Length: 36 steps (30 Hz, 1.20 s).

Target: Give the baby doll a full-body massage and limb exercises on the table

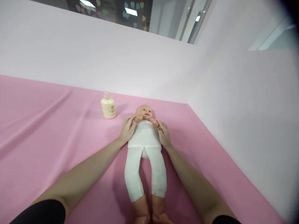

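Note:
A baby doll (pixel 145 135) in a white cloth top and trousers lies on its back, head away from me and bare feet toward me. Its forearms are bent up, with both small hands near its chin. My left hand (pixel 127 129) is closed about the doll's arm on the left side, thumb on the near side. On the opposite side my right hand (pixel 164 133) is closed about the other arm, its fingertips by the doll's wrist. The undersides of both my hands are hidden.
A cream-coloured pump bottle (pixel 108 107) stands upright to the left of the doll's head. Pink sheeting (pixel 58 130) with some creases covers the surface. White walls (pixel 93 53) rise behind it and along the right, with a window (pixel 130 14) above the back wall.

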Available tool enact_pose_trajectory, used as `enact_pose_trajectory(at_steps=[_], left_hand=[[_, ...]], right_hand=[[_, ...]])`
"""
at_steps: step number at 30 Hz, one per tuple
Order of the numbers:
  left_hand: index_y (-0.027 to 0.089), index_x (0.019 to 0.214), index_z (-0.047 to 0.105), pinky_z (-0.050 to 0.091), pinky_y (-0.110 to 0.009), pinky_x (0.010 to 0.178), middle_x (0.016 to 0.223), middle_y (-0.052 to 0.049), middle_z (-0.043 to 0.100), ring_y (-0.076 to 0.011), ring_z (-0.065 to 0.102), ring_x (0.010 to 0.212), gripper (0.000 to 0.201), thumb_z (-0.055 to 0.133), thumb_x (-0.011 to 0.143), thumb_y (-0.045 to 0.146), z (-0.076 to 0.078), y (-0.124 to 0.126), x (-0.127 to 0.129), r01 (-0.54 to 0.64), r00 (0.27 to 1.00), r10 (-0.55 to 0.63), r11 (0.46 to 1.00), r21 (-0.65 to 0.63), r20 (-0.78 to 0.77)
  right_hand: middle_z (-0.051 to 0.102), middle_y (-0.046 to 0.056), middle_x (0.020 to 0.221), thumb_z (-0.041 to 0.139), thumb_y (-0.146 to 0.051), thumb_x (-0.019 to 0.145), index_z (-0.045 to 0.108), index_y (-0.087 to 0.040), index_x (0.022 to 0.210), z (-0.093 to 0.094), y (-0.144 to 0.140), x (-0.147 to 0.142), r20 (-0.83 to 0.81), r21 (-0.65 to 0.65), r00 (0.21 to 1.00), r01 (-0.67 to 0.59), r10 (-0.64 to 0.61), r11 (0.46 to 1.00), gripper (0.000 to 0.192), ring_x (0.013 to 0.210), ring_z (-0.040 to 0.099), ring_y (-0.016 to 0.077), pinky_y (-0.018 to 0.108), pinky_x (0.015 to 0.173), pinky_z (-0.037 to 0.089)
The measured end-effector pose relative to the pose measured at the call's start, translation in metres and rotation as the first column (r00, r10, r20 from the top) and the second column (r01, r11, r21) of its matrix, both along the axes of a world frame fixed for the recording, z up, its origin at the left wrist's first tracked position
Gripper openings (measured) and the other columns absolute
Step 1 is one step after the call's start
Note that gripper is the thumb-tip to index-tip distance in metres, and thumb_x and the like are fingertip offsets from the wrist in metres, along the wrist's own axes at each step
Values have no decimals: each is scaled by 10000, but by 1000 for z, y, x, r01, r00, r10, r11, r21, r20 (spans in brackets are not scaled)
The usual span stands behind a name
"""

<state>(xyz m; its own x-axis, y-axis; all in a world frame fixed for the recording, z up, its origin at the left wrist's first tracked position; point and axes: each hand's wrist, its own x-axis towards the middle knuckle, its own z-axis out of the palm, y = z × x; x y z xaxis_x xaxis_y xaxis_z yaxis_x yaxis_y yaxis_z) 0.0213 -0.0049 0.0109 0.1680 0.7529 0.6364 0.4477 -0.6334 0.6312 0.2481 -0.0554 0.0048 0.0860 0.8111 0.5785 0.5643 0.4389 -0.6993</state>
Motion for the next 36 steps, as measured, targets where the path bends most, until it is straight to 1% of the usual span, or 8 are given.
enact_pose_trajectory(at_steps=[15, 21, 29, 32, 36], left_hand=[[204, 1245, 496, 367, -435, 1011, 1201, -100, 565, -234, 488, 1138, 349, 395, 931, 317, -4, 2, -2, -5, 999, 5, 1000, -11, 38], [213, 1247, 496, 376, -426, 999, 1184, -92, 574, -225, 493, 1127, 344, 393, 930, 298, -4, 1, -2, -1, 1000, 1, 1000, 12, 10], [193, 1266, 495, 355, -427, 1014, 1212, -101, 559, -229, 474, 1146, 364, 407, 922, 275, -4, 1, 1, 6, 1000, -6, 1000, 2, -17], [192, 1265, 499, 349, -429, 1009, 1210, -102, 562, -235, 469, 1148, 365, 403, 920, 262, -4, 1, 1, 8, 1000, -8, 1000, 1, -27], [192, 1261, 505, 354, -431, 997, 1210, -107, 556, -240, 469, 1143, 368, 406, 913, 261, -5, 1, 1, 12, 1000, -12, 1000, -20, -8]], right_hand=[[532, 45, 1319, 409, -172, 810, 515, -256, 1290, -4, 4, 0, -10, -5, 1000, 2, -2, 1000, 498, 1245, 444, 217, 455, 1106, 308], [531, 47, 1311, 401, -172, 821, 515, -260, 1281, -8, 7, 2, 3, 21, 1000, -7, 7, 1000, 481, 1236, 446, 213, 462, 1099, 313], [525, 51, 1316, 396, -192, 825, 483, -267, 1294, -8, 4, 5, 8, 0, 1000, -4, 4, 1000, 483, 1235, 449, 219, 478, 1093, 312], [521, 53, 1323, 381, -205, 834, 469, -261, 1298, -6, 1, 4, -46, -10, 999, 23, -23, 1000, 476, 1233, 461, 207, 464, 1089, 324], [503, 65, 1355, 384, -246, 834, 455, -234, 1297, -3, 0, -1, -196, -27, 974, 113, -116, 993, 469, 1247, 463, 200, 451, 1092, 329]])
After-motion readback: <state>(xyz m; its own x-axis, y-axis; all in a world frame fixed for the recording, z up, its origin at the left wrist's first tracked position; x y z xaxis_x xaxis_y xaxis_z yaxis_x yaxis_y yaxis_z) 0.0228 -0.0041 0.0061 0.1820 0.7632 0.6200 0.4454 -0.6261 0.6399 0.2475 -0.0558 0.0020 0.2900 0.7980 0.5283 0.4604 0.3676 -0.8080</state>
